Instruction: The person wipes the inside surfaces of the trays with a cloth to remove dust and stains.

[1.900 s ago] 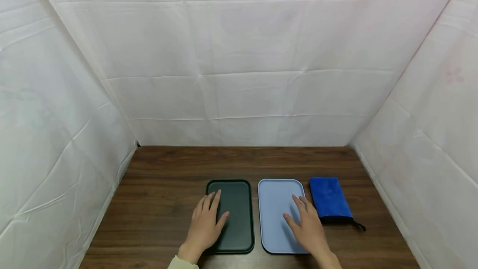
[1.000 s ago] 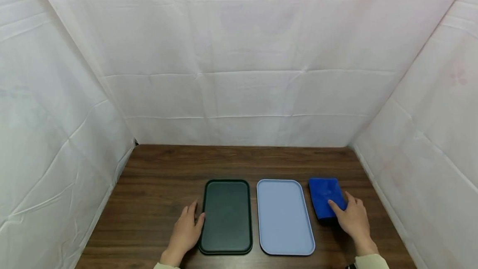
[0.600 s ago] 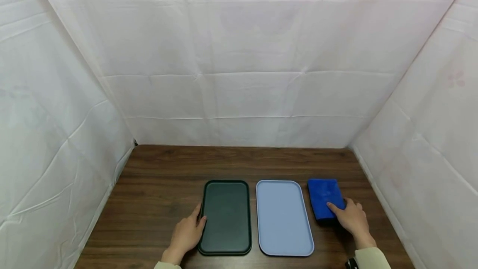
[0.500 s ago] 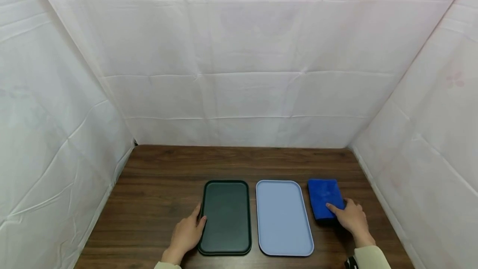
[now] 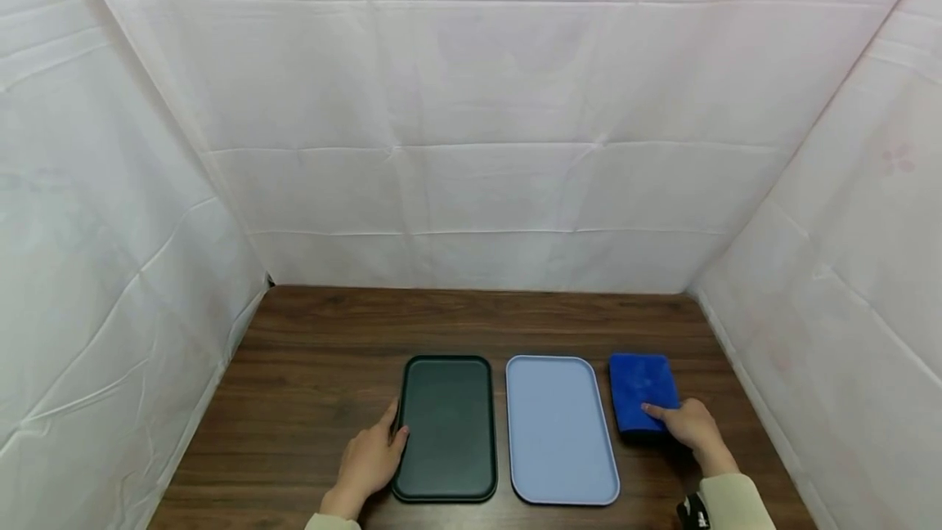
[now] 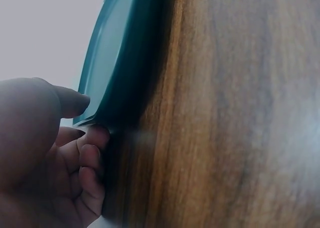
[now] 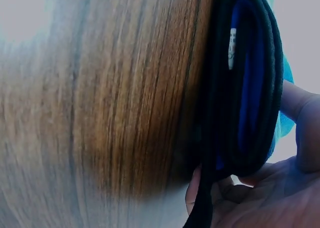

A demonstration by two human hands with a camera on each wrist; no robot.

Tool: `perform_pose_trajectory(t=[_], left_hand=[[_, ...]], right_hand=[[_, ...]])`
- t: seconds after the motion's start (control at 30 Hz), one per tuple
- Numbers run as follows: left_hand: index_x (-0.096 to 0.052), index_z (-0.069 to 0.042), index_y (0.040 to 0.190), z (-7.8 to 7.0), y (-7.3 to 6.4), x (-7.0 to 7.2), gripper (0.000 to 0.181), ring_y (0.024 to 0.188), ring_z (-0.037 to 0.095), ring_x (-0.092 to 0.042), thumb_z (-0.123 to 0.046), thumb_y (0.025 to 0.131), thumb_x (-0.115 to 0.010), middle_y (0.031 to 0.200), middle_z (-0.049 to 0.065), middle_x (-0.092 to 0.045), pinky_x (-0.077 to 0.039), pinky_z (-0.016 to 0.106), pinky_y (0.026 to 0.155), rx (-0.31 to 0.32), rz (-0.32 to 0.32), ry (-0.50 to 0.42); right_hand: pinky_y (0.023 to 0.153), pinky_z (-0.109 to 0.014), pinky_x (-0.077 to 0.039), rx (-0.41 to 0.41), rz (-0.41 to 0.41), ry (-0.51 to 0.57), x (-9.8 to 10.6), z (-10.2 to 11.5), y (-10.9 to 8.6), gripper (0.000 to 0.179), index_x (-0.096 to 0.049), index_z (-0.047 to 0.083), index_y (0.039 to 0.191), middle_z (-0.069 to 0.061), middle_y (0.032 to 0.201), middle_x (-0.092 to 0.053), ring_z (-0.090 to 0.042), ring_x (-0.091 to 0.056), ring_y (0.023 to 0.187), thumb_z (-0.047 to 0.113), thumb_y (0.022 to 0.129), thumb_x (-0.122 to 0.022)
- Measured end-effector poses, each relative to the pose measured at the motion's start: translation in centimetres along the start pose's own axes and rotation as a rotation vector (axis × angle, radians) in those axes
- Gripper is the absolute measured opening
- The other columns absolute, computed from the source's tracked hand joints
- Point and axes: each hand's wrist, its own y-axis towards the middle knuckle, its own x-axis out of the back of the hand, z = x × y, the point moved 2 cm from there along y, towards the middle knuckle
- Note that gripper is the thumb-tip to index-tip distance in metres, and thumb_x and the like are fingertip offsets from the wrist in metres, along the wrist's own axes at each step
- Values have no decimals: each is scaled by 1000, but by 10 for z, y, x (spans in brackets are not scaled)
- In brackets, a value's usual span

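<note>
Smooth green tray [image 5: 449,432], probably plastic, matt light-blue tray [image 5: 562,432], napped blue cloth [image 5: 639,383], wood-grain tabletop [image 5: 316,375], creased fabric backdrop [image 5: 478,145]

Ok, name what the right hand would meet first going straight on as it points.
The blue cloth, which the right hand grips; past it, perhaps the light blue tray, exact angle unclear.
</note>
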Motion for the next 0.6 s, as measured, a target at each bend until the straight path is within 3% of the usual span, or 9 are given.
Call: perform_pose_trajectory(t=[0.1, 0.33, 0.47, 0.53, 0.6], left_hand=[[-43, -8, 158, 0, 0, 0, 61, 45, 11, -28, -34, 105, -58, 55, -6, -42, -26, 29, 46, 1, 2, 1], [-44, -8, 158, -3, 0, -2, 60, 46, 12, -29, -34, 106, -57, 56, -6, -42, -26, 31, 47, -10, -16, 5], [-45, -9, 157, -5, 0, -3, 58, 46, 12, -30, -34, 106, -56, 57, -6, -42, -27, 30, 47, -10, -28, 9], [-46, -10, 157, -5, -1, -3, 57, 47, 12, -30, -33, 107, -55, 56, -6, -41, -27, 30, 47, -3, -31, 13], [-47, -10, 157, -6, -1, -3, 55, 47, 13, -30, -33, 107, -55, 56, -6, -40, -27, 31, 47, -6, -34, 18]], right_hand=[[90, -61, -53, -1, -7, 4, 0, 1, -2, 103, -38, -33, 133, -52, 134, -45, -63, -54, 119, 57, 93, -66], [99, -67, -47, 22, -26, 27, 0, -2, -5, 105, -22, -31, 142, -54, 139, -36, -67, -44, 126, 58, 99, -59], [79, -52, -58, 55, -52, 103, -1, -6, -6, 91, -22, -26, 144, -51, 132, -43, -57, -60, 109, 50, 105, -51], [67, -44, -59, 73, -60, 147, -1, -8, -8, 86, -22, -24, 145, -50, 130, -45, -49, -64, 100, 49, 107, -47], [64, -40, -59, 90, -65, 182, -2, -9, -10, 82, -24, -21, 146, -48, 129, -46, -42, -65, 96, 49, 108, -44]])
